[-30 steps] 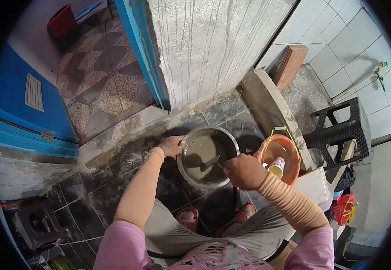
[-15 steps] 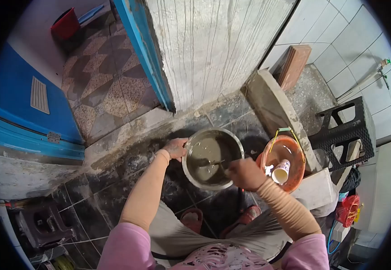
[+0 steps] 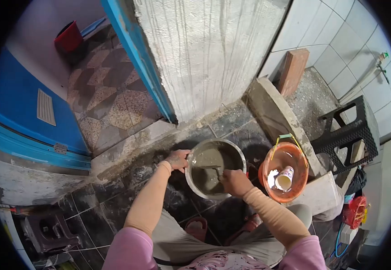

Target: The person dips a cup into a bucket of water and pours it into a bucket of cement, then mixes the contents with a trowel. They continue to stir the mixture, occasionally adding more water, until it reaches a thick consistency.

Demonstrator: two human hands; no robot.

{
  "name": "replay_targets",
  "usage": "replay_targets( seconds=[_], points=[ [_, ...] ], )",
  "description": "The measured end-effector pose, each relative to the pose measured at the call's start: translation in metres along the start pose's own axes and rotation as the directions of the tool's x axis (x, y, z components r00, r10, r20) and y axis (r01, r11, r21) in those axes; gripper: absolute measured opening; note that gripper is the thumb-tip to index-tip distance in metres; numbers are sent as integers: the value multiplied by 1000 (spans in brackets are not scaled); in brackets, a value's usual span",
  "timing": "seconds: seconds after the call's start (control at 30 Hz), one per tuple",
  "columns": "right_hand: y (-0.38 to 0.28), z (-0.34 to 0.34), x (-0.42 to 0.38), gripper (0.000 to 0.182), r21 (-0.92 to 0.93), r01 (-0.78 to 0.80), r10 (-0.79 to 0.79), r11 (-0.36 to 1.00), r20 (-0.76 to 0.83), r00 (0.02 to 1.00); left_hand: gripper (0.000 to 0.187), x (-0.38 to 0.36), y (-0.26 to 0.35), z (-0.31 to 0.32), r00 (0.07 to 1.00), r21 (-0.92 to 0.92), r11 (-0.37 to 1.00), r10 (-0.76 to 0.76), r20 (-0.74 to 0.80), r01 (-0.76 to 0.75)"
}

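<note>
A round metal basin (image 3: 191, 179) stands on the dark floor tiles in front of me, with wet grey cement-like mix (image 3: 208, 178) inside. My left hand (image 3: 177, 160) is closed on the basin's left rim. Over the right side of the basin, my right hand (image 3: 237, 182) is wrapped around the handle of a trowel (image 3: 214, 168). Its blade lies mostly sunk in the mix, so only an edge and the neck show. Right of the basin sits an orange bucket (image 3: 267, 177) of water with a patterned cup (image 3: 284, 179) floating in it.
A low concrete kerb (image 3: 285, 117) runs behind the bucket. A black stool (image 3: 346, 135) stands to the right, and a dark stool (image 3: 51, 227) is at the lower left. A blue door (image 3: 29, 108) opens at the left. Brown tiles (image 3: 293, 72) lean against the wall.
My right hand has moved left and slightly down, bringing the trowel further into the basin. My left hand keeps hold of the rim. The whole view has shifted slightly.
</note>
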State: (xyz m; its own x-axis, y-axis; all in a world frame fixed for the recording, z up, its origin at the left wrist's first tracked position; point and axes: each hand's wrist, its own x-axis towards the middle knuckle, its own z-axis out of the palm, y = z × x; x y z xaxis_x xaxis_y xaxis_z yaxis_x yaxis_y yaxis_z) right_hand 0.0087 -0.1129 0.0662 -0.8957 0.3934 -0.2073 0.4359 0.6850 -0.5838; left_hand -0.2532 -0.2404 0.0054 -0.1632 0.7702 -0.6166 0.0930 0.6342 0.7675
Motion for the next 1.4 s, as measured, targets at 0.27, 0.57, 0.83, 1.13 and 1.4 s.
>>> replay_targets(
  seconds=[0.27, 0.57, 0.83, 1.13, 1.4],
  points=[
    [-29, -10, -35, 13, -147, 35, -15, 988, 134, 991, 62, -14, 22, 4, 996, 1, 998, -64, -58, 64],
    [1, -2, -23, 19, 14, 55, -56, 998, 43, 997, 66, -1, 4, 2, 999, -75, 997, 10, 36, -7],
    [-24, -47, -22, 17, -113, 24, -12, 993, 106, 994, 65, -11, 11, 3, 999, -77, 997, -15, 35, 17],
    [5, -5, -15, 16, -51, 63, -61, 997, 38, 997, 64, -4, 3, 9, 997, -150, 987, 48, -55, -56],
    [-28, -8, -52, 22, -252, 94, -70, 963, 100, 993, 70, 6, -19, 6, 997, -208, 978, -3, -82, -14]
  ],
)
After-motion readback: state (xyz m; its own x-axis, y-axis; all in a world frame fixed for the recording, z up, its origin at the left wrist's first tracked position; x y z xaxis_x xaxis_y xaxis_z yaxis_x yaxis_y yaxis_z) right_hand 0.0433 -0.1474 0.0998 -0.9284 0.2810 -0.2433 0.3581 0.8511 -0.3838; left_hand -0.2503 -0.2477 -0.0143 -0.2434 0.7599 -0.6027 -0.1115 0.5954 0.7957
